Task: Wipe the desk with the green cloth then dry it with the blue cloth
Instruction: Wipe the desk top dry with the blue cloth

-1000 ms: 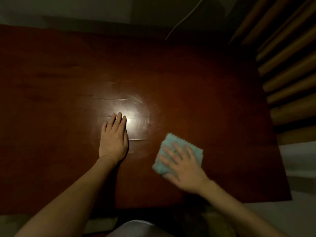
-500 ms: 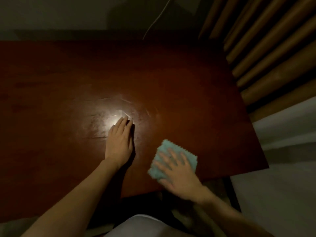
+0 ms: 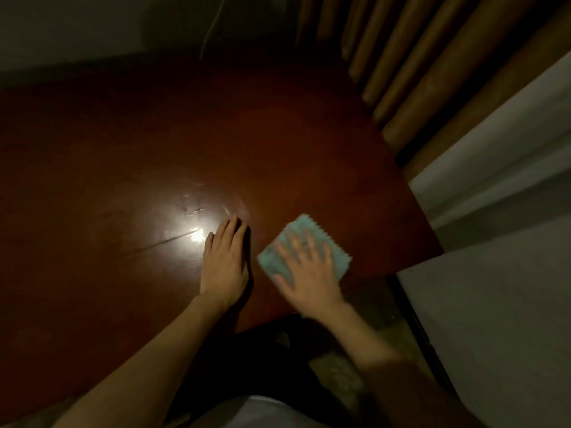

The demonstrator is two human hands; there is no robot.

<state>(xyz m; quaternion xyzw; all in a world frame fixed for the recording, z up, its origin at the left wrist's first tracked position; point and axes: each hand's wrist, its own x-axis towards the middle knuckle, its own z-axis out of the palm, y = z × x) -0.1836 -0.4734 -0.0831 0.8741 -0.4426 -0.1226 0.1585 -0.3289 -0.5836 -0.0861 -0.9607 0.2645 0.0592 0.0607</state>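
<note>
A pale blue-green cloth (image 3: 306,227) with a zigzag edge lies flat on the dark red-brown desk (image 3: 278,134), near its front right corner. My right hand (image 3: 309,273) presses down on the cloth with fingers spread and is blurred by motion. Just left of the cloth, my left hand (image 3: 224,261) rests flat on the desk, palm down, fingers together, holding nothing. Only one cloth is in view.
A bright glare spot (image 3: 194,234) shines on the desk beside my left fingertips. Wooden slats (image 3: 417,72) stand past the desk's right edge, with a white surface (image 3: 509,304) in front of them. A thin white cable (image 3: 213,26) hangs on the back wall.
My right hand has slid the cloth away from me and nearer my left hand. The view has swung, so the desk's right edge and the white surface show more.
</note>
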